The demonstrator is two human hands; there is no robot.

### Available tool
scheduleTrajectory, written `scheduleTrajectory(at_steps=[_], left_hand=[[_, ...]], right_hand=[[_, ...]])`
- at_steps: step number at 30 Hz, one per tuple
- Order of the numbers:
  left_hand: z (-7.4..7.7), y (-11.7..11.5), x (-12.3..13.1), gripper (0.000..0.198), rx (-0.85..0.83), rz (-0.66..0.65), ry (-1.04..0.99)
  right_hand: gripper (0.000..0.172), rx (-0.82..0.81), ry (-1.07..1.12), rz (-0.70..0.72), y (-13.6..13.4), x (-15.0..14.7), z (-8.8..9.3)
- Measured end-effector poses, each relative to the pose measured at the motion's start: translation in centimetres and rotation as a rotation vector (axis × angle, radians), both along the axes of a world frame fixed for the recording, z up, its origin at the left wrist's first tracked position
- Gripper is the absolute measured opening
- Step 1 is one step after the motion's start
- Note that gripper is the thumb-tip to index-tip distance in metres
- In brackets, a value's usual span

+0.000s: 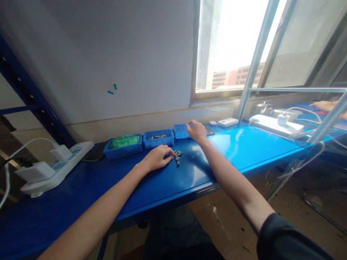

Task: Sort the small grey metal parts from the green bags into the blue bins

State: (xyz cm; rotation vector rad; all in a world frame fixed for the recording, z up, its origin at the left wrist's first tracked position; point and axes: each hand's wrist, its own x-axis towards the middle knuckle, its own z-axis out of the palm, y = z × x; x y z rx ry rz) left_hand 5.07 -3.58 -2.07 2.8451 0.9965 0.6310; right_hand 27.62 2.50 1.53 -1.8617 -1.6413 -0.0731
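A small pile of grey metal parts (177, 156) lies on the blue tabletop, too small to tell their exact kind. My left hand (158, 157) rests at the left of this pile, its fingers curled and thumb and fingertips closed at the nearest pieces. One piece seems to be between them. Over the front of the rightmost blue bin (180, 132) hovers my right hand (197, 130), thumb and forefinger apart, with nothing visible in it. The middle blue bin (158, 143) contains several grey metal pieces.
The left blue bin (123, 153) holds green plastic bags (124, 141). A white power strip (58, 168) with plugged-in adapters lies at left. White cases (227, 122) stand by the wall. Beyond a metal post (257, 61), another person's hand (325, 105) shows at far right.
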Motion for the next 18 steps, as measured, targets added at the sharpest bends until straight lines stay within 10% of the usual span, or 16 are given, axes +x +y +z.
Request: scheduleTrajectory(at_steps=[18], left_hand=[[-0.4, 1.0, -0.5, 0.015, -0.001, 0.171, -0.046]], right_hand=[[0.027, 0.021, -0.079, 0.74, -2.7, -6.4, -1.4]])
